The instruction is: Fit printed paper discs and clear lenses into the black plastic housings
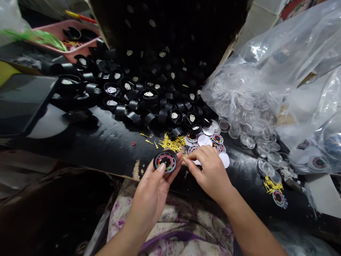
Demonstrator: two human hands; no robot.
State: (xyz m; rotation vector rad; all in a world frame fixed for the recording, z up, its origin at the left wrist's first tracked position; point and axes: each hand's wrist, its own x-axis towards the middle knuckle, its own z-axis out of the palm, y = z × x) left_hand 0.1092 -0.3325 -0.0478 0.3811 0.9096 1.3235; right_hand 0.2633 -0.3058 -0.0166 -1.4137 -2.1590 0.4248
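Head view, looking down at a dark desk (106, 149): a person's left hand (152, 186) holds a round black dial case (166, 160) just over the near edge, face up and slightly tilted. The left grip is closed around it, thumb lying on the lower part of the printed face, fingers wrapped beneath and along the right side. Just beside it, the right hand (210, 172) pinches thumb and forefinger almost together on what looks like a small yellow piece (184, 159), too small to make out clearly.

The dial case is probably light, stiff plastic, smooth enough to slip if held loosely; the rim and underside seem the best hold, since a thumb on the face could smudge or shift the dial. The yellow piece is likely nearly weightless, thin and easily bent or dropped, best taken by its thicker end.

Beyond the hands lie a heap of yellow pieces (172, 143), printed discs (217, 138) and piled black cases (149, 94); clear covers (274, 159) spill at the right.
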